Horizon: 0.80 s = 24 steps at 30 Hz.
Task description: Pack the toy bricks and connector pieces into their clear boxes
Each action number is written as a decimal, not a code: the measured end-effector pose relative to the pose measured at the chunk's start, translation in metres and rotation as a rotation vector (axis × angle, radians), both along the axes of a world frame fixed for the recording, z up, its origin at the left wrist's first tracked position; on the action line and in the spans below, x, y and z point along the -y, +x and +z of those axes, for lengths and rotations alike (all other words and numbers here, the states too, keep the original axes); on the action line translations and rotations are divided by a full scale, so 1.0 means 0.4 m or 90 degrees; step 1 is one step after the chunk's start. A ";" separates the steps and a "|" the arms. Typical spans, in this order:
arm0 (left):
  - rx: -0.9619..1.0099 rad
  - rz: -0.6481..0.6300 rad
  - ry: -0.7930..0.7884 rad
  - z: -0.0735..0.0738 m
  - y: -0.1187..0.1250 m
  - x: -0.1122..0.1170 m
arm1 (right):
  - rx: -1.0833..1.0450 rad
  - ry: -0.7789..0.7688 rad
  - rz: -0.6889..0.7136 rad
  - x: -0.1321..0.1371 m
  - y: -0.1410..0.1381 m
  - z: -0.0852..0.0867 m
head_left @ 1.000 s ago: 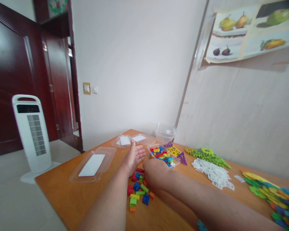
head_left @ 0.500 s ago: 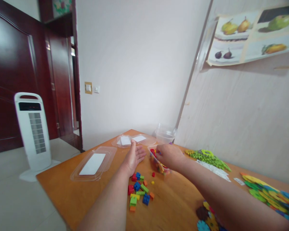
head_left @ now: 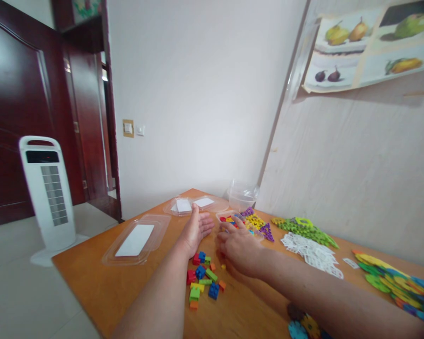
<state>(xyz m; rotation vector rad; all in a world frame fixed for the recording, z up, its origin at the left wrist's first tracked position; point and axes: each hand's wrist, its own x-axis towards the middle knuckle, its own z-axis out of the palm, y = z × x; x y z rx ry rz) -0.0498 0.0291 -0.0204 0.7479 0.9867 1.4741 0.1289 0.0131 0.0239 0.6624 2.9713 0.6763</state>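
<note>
My left hand (head_left: pixel 197 231) is on edge over the wooden table (head_left: pixel 127 287), fingers stretched out and palm facing right. It holds nothing. My right hand (head_left: pixel 238 246) is palm down in front of a clear plastic box (head_left: pixel 219 214) of colourful toy pieces, its fingers apart and slightly curved. The hand covers part of the box, and the thumb side is hard to see. Below the left hand lie several loose building bricks, among them a blue brick (head_left: pixel 214 291), a light green brick (head_left: pixel 194 294) and a red brick (head_left: pixel 191 276). A small yellow piece (head_left: pixel 223 267) lies near the right hand.
Clear lids (head_left: pixel 108 254) with white labels lie left and behind. An empty clear tub (head_left: pixel 243 195) stands at the back. Yellow and purple pieces (head_left: pixel 255 221), green pieces (head_left: pixel 311 230), white pieces (head_left: pixel 313 252) and coloured discs (head_left: pixel 399 287) lie rightward. Flower-shaped discs (head_left: pixel 298 329) sit in front.
My right hand has moved from over the box toward me and down to the table, its fingers opening out. The small red piece there is now mostly covered. My left hand stays put.
</note>
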 end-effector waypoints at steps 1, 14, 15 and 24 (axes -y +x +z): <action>-0.001 0.001 0.000 0.000 0.000 0.000 | -0.012 0.004 0.006 0.002 0.002 0.001; -0.004 -0.001 -0.002 0.006 0.003 0.005 | -0.150 0.032 -0.121 -0.005 0.062 0.104; -0.006 -0.005 0.002 0.006 0.002 0.007 | -0.130 0.008 -0.101 0.007 0.061 0.095; -0.003 -0.007 0.001 0.006 0.002 0.007 | -0.063 -0.001 -0.023 0.069 0.041 0.037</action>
